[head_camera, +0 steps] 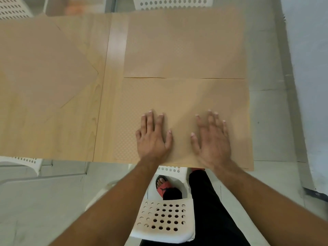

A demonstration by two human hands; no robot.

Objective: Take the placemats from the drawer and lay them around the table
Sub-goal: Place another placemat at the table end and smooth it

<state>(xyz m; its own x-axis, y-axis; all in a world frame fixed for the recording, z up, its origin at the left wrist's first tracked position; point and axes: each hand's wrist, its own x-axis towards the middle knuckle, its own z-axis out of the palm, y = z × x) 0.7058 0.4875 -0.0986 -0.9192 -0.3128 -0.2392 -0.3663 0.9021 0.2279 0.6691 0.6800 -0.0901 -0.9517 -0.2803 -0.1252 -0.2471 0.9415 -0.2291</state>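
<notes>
A tan placemat (186,96) lies flat on the near right part of the light wooden table (104,112). My left hand (153,135) and my right hand (211,137) rest flat on it, fingers spread, holding nothing. Its near edge hangs slightly past the table's front edge. A second tan placemat (184,45) lies directly behind it, their edges meeting. A third tan placemat (40,64) lies turned at an angle on the left part of the table.
A white perforated plastic chair (165,219) stands under the table's front edge by my legs. More white chairs stand at the far side (170,2), far left (12,8) and near left (23,162). A grey tiled floor (271,121) runs to the right.
</notes>
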